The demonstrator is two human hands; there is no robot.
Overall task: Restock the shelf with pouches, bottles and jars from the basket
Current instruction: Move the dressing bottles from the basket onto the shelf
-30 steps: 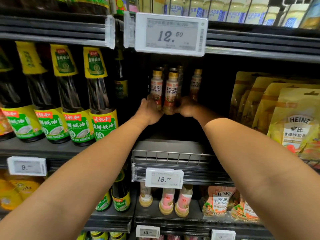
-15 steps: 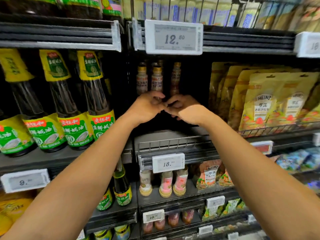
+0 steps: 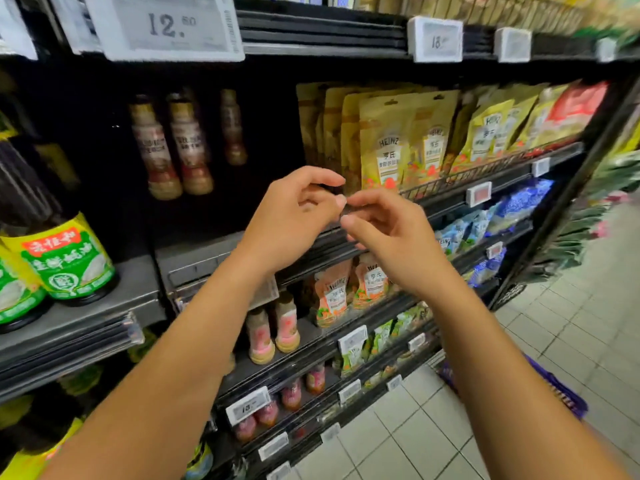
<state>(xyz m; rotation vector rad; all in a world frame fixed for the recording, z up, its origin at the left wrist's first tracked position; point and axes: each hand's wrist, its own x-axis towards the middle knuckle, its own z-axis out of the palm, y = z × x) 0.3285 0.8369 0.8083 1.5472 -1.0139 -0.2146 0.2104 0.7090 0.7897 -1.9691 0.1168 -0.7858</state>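
Left hand (image 3: 294, 216) and right hand (image 3: 391, 233) below the 12.50 price tag (image 3: 166, 26): fingers loosely half-curled, tips nearly meeting, nothing held. Dressing bottles (image 3: 173, 147) upright just under the tag, apart from both hands. Purple basket (image 3: 557, 393) far below-right of the tag

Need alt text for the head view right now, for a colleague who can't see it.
The left hand and right hand hover empty, fingertips nearly meeting, before the shelf. Behind them, small bottles stand under the 12.50 price tag, with yellow Heinz pouches to their right.
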